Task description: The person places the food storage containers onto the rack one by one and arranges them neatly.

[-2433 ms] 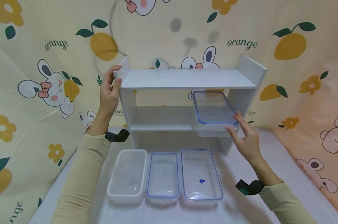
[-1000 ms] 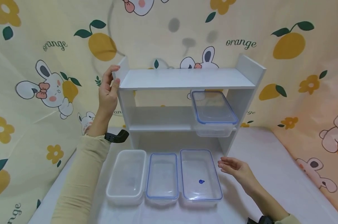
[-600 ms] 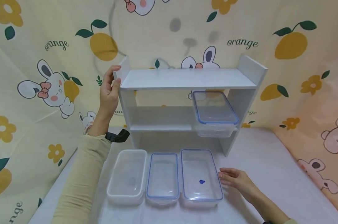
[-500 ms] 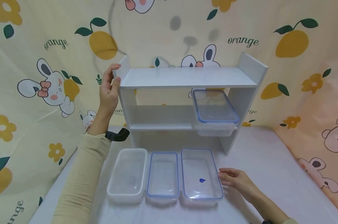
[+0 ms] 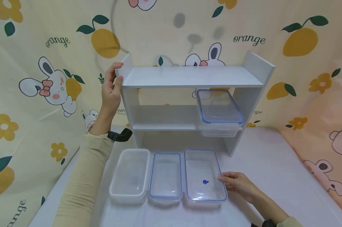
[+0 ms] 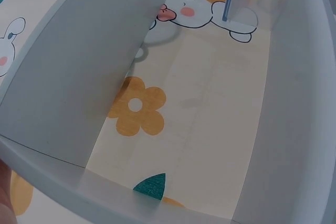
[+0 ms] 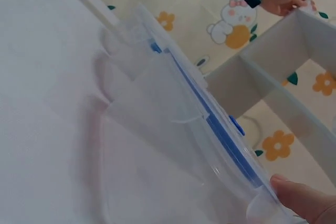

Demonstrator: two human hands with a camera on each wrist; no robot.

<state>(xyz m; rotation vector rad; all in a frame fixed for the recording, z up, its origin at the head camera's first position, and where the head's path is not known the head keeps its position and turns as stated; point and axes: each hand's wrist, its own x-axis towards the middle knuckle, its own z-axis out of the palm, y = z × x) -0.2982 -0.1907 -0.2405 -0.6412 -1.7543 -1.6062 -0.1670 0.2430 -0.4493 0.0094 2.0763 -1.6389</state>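
My left hand (image 5: 111,91) grips the upper left side panel of a white shelf unit (image 5: 192,77). In the left wrist view, part of that hand shows at the lower left edge beside the shelf panel. My right hand (image 5: 240,186) is at the right rim of a clear food container (image 5: 202,170) with a blue-edged lid and a small blue valve. Its thumb (image 7: 299,198) lies on the lid's edge, and the other fingers bend down along the side. Another lidded food container (image 5: 220,108) sits at the right of the middle shelf, jutting past its front edge.
Left of the held container stand a smaller blue-rimmed container (image 5: 166,175) and a white-rimmed one (image 5: 130,175), all in a row on the white table (image 5: 273,157) before the shelf. A printed cloth (image 5: 165,31) hangs behind and at both sides.
My right hand has left the container on the middle shelf, come down to the right-hand container on the table and taken its rim. The left hand has stayed on the shelf panel.
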